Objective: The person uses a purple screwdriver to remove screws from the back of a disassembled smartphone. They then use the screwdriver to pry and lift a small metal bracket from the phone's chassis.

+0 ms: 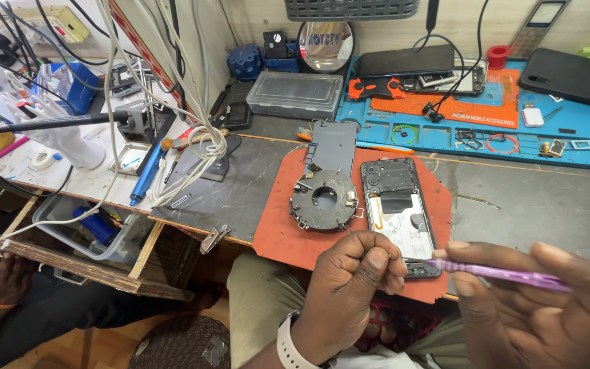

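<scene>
An opened phone [399,213] with its back cover off lies on an orange-red mat [278,236] at the bench's front edge. My right hand [541,307] grips a purple screwdriver [496,273] whose tip points left toward my left hand. My left hand [353,287], with a white watch strap on the wrist, is pinched thumb to forefinger just below the phone; something tiny may sit between the fingertips, but I cannot tell. A round dark plate [324,200] with a centre hole and the phone's grey back cover [332,145] lie left of the phone.
A blue repair mat [582,143] with small parts, a clear plastic box [296,93], a round mirror [325,45], a black phone [404,60] and hanging white cables [192,123] fill the back. Another person's hand [1,277] rests at a wooden tray at far left.
</scene>
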